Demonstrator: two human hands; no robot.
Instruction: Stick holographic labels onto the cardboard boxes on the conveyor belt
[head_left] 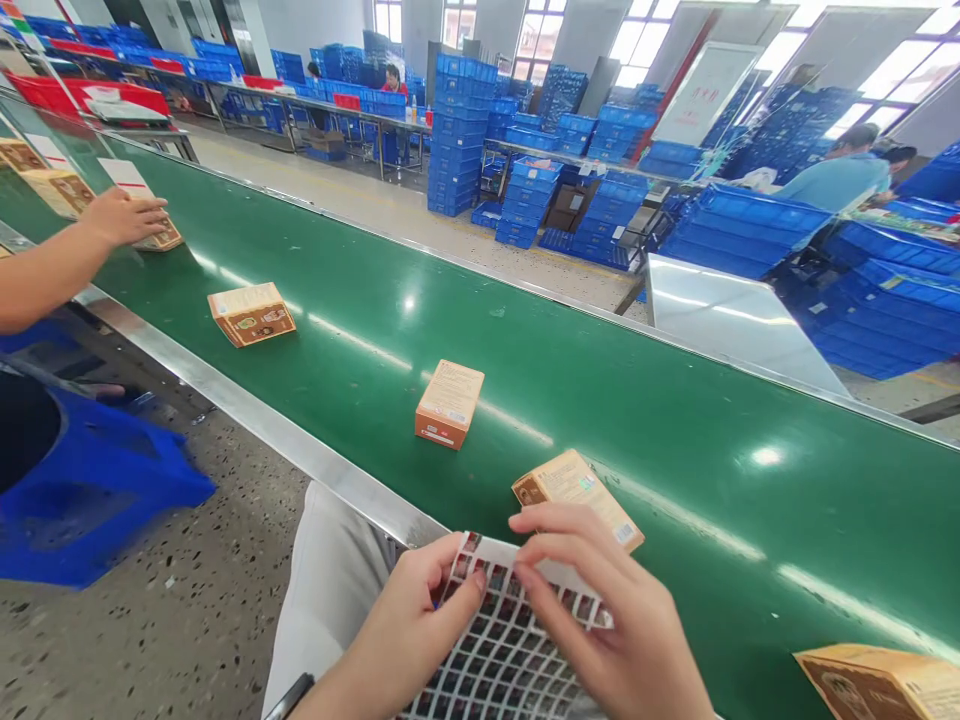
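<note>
L hand (427, 625) pinches the sticker sheet's (499, 640) L edge, R hand (607, 610) bends its fingers over the far edge (can't tell if gripping), & nearest carton (581, 487) lies just beyond the sheet, closer to R, long axis slanting far-L to near-R.

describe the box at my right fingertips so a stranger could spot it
On the green belt, find the near edge, where your left hand and right hand are on a gridded white sheet. The tan box lies just beyond the right hand, which partly hides it. Unlike the box to its left, it shows a small shiny green patch on top.
</note>
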